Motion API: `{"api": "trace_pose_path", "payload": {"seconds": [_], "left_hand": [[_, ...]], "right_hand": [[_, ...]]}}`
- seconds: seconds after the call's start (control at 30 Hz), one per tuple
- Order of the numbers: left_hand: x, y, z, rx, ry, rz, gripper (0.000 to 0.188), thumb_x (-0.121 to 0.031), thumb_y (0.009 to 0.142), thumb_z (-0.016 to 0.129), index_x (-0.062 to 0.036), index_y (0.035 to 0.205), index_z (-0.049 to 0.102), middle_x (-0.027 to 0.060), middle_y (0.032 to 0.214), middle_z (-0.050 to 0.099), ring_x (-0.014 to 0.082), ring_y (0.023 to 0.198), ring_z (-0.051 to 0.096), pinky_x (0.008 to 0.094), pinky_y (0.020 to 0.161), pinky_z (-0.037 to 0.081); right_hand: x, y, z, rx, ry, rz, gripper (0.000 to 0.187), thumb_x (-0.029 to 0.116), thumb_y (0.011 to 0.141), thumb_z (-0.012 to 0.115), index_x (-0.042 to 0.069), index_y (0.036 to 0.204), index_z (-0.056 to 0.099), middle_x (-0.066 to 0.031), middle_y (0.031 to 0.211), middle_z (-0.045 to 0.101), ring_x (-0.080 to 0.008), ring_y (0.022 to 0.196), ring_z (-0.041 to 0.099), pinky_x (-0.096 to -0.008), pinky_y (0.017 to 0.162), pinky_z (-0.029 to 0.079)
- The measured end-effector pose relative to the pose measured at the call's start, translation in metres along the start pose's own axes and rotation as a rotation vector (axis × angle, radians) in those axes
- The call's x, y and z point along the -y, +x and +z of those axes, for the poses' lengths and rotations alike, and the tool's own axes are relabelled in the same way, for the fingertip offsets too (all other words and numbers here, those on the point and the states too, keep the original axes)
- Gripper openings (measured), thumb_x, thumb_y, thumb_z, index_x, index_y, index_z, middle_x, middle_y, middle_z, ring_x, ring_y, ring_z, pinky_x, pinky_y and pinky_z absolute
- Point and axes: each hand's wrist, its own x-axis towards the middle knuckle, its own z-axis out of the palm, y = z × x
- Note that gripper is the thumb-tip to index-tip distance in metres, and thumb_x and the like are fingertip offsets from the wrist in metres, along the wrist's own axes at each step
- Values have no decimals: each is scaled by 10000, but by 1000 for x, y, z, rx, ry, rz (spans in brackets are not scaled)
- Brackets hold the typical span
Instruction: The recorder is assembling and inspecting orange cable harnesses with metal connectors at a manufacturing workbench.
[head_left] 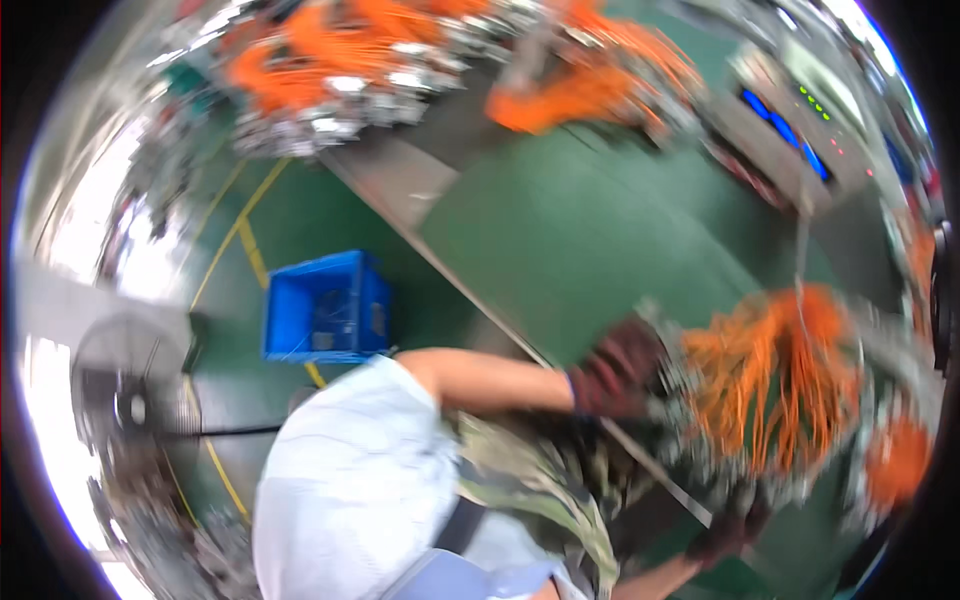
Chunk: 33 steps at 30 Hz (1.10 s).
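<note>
A bundle of orange cables (775, 375) with grey metallic ends round its edge lies over the green tabletop at the right. My left hand (622, 368), in a dark red knit glove, is against the bundle's near left edge, among the metallic ends. At the bundle's lower edge is my right hand (728, 530), gloved in the same dark colour. Motion blur smears the fingers of both hands, so their grip on the cables does not show clearly.
More orange cables (340, 55) with silvery ends are heaped at the far left, with another bunch (590, 95) beside them. A grey device (790, 130) with blue displays stands at the back right. On the floor are a blue crate (365, 305) and a fan (135, 400).
</note>
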Motion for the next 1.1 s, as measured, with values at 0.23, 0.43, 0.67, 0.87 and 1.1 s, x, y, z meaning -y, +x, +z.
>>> {"api": "trace_pose_path", "payload": {"seconds": [0.23, 0.43, 0.67, 0.87, 1.1], "left_hand": [[87, 69, -9, 847, -1762, 411, 1114, -492, 709, 815, -127, 1633, 311, 331, 1629, 241, 506, 1478, 306, 600, 1220, 260], [14, -8, -2, 771, -1646, 269, 1158, -576, 686, 815, -97, 1615, 318, 349, 1605, 272, 522, 1431, 367, 616, 1180, 321], [60, 55, -6, 723, -1727, 413, 1189, -577, 641, 820, -114, 1616, 322, 332, 1581, 291, 484, 1410, 388, 618, 1114, 384], [36, 21, -6, 728, -1646, 317, 1277, -570, 607, 846, -120, 1642, 251, 326, 1607, 230, 521, 1435, 328, 640, 1119, 361], [37, 25, -3, 771, -1679, 350, 1297, -571, 608, 847, -121, 1651, 221, 323, 1627, 183, 539, 1447, 291, 643, 1125, 350]], "right_hand": [[9, -12, 4, -131, 54, -282, 276, 100, 878, 843, -16, 1114, 762, -150, 979, 757, -238, 858, 670, -382, 791, 580], [-2, 0, -1, 106, 147, -200, 264, 175, 914, 781, -12, 1097, 750, -187, 957, 727, -254, 811, 604, -405, 741, 521], [2, -1, -11, 74, 10, -327, 169, 38, 883, 754, -52, 1026, 740, -138, 904, 723, -225, 776, 632, -386, 706, 536], [-50, 31, -43, 163, 19, -142, 264, -10, 894, 655, -59, 1142, 728, -143, 963, 732, -228, 816, 660, -370, 740, 550], [-23, 16, -28, 106, 9, -19, 401, -47, 880, 568, -56, 1261, 694, -171, 1054, 733, -234, 825, 661, -360, 725, 544]]}}
